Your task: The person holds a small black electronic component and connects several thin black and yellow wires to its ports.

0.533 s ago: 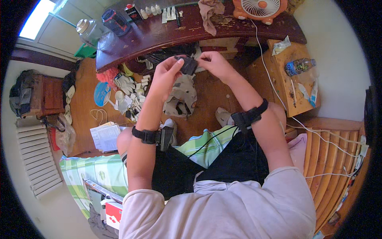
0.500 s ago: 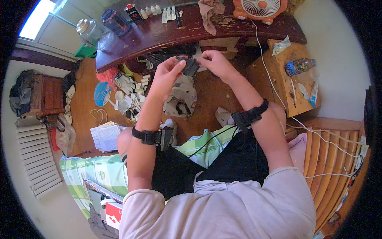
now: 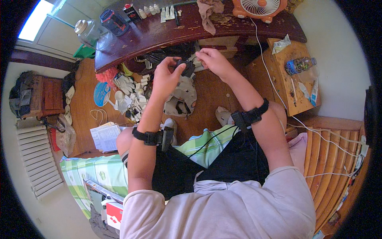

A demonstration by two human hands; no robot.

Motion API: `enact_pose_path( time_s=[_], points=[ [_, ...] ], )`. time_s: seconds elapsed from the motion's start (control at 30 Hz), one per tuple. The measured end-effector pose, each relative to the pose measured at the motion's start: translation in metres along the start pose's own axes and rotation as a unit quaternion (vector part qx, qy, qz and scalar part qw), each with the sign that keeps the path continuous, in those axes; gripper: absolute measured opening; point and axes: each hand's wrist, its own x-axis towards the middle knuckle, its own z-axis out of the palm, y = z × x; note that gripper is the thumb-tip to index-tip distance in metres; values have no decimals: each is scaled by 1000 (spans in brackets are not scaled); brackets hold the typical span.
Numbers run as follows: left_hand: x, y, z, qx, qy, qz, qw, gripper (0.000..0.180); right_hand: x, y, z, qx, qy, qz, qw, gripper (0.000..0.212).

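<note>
Along the far side of the room runs a long dark red desk, its finish worn; nearer, a green-and-white checked cloth lies beneath the seated person. To the right, a wooden side table bears a labelled clear bottle on its side. An orange fan stands on the desk's right part. On the floor, between the person's feet and the desk, a pale patterned bag sits crumpled.

Both hands are raised above the bag, before the desk edge. Left hand: thumb and fingers clamped on a small dark object. Right hand: just right of it, thumb and fingertips together; cannot tell whether anything thin lies between them or whether they touch the object. Object: blocky, free end projecting rightward past the left thumb, toward the right hand. Long axis uncertain, outline partly covered by fingers.
</note>
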Motion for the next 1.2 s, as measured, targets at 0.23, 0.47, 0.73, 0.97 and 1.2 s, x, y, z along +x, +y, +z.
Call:
enact_pose_path(
  time_s=[0.23, 0.47, 0.73, 0.97, 1.2],
  points=[
    [0, 5, 1, 127, 69, 51, 988, 26, -9, -9, 6, 15, -63, 27, 998, 21],
    [5, -16, 2, 37, 108, 24, 993, 26, -20, -8, 26, 117, -152, 82, 978, 25],
    [6, -5, 1, -106, 136, -42, 984, 25, -23, 2, 40, 104, -166, -2, 981, 27],
    [6, -7, 8, -351, 87, -136, 922, 33, -21, 10, 41, 9, -140, -36, 989, 30],
    [5, -4, 11, -395, 43, -169, 902, 33, -24, 16, 47, -82, -100, -51, 990, 29]
  ],
)
